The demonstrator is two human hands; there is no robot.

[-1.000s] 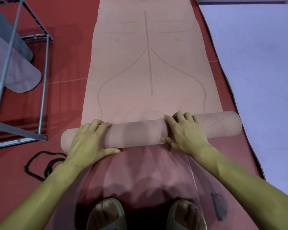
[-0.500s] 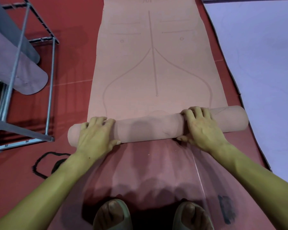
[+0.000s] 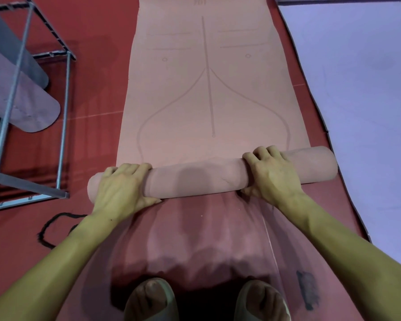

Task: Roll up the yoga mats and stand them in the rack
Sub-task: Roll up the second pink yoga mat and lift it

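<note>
Far left we have one metal rack [image 3: 64,105], a grey tube frame standing on the red floor [image 3: 95,93], and inside it two rolled mats [image 3: 30,112] leaning tilted, a mauve one in front of a greyer one. Just below the rack, a black cord [image 3: 47,230] loops on the floor.

Moving in, we count one pink yoga mat [image 3: 206,93] lying flat and stretching away up the middle, line markings on its face, and its near end wound into one roll [image 3: 195,179] lying crosswise.

Two hands are on that roll. The left hand [image 3: 122,189] sits near the roll's left end, fingers curled over the top and thumb tucked at the near side, clamped around it. The right hand [image 3: 272,173] grips the same way toward the right end, fingers hooked over the far side.

Bottom centre, two feet in pale sandals [image 3: 152,300] stand on the floor behind the roll.

To the right, one lavender mat [image 3: 357,89] lies spread flat, well apart from the roll's right end.
</note>
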